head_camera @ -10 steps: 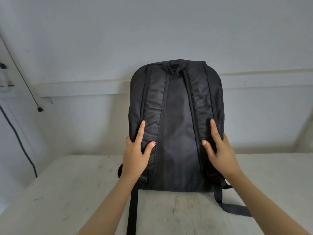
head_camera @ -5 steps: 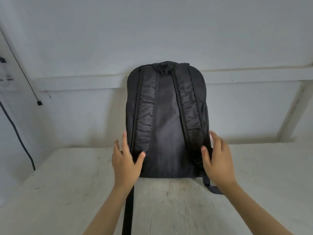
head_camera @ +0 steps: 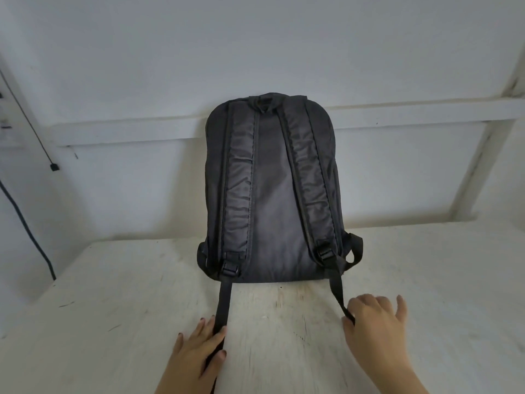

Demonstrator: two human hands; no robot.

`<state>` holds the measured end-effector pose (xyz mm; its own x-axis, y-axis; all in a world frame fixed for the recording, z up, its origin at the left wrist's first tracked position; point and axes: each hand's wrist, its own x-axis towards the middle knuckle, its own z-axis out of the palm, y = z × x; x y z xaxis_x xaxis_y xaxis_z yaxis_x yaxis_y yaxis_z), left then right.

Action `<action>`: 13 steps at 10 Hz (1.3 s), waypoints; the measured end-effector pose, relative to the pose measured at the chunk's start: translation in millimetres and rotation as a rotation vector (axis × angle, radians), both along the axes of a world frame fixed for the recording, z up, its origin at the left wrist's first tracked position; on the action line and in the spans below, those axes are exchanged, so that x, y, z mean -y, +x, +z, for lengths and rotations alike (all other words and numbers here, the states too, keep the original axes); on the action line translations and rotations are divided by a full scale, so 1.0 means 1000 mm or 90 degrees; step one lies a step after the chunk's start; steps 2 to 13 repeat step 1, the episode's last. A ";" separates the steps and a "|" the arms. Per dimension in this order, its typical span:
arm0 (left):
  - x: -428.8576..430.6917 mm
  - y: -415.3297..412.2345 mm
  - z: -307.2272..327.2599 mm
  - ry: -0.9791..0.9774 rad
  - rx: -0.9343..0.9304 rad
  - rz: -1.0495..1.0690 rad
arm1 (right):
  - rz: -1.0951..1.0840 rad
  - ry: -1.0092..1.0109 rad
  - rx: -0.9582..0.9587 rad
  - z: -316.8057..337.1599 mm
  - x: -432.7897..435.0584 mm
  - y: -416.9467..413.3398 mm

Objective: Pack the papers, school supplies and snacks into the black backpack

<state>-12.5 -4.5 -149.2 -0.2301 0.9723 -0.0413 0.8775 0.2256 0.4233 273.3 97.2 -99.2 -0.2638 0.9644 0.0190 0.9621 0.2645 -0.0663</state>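
Dropped from the black fabric backpack, your left hand lies straight-fingered along one webbing strap tail; your right hand touches the other, grip unclear. Backpack stands upright, straps facing you, mid-frame on the white table, above both hands, equally near. No readable label.

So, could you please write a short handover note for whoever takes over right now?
Left hand: flat on the table, fingers straight, left strap tail between thumb and finger.
Right hand: loosely curled, thumb at the right strap tail end; pinching or not, unclear.
Backpack: upright against the wall, straps facing you.
Done: can't tell; zip side hidden.
To do: papers, supplies, snacks not in view; check inside, pack.
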 end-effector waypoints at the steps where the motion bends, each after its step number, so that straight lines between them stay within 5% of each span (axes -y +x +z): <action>1: 0.011 0.006 0.012 0.116 0.129 0.048 | 0.114 -0.136 -0.041 0.045 0.018 -0.004; 13: 0.011 0.006 0.012 0.116 0.129 0.048 | 0.114 -0.136 -0.041 0.045 0.018 -0.004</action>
